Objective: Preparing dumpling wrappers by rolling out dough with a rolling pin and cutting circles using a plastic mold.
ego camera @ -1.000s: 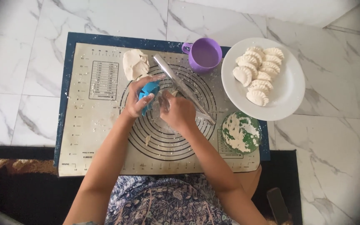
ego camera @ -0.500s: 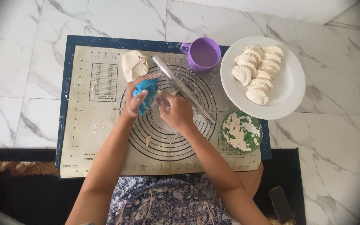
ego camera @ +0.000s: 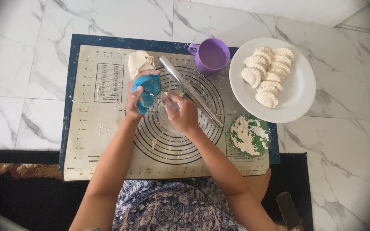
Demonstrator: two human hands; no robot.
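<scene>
- Two hands meet at the mat's centre: left hand [ego camera: 137, 97] grips a blue dumpling press [ego camera: 147, 90], tilted upward.
- Right hand [ego camera: 181, 112], just right of it, pinches a thin dough round [ego camera: 168, 112].
- Steel rolling pin [ego camera: 190, 90] lies diagonally behind them.

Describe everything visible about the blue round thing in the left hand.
The blue dumpling press is a small, round, hinged mould that looks like bright blue plastic, with a short handle tab at its lower edge. It is held tilted above the pastry mat, near the lump of dough. The left hand grips it, fingers wrapped over its rim. White flecks of flour or dough show inside. The right hand is just beside it; contact cannot be told.
</scene>
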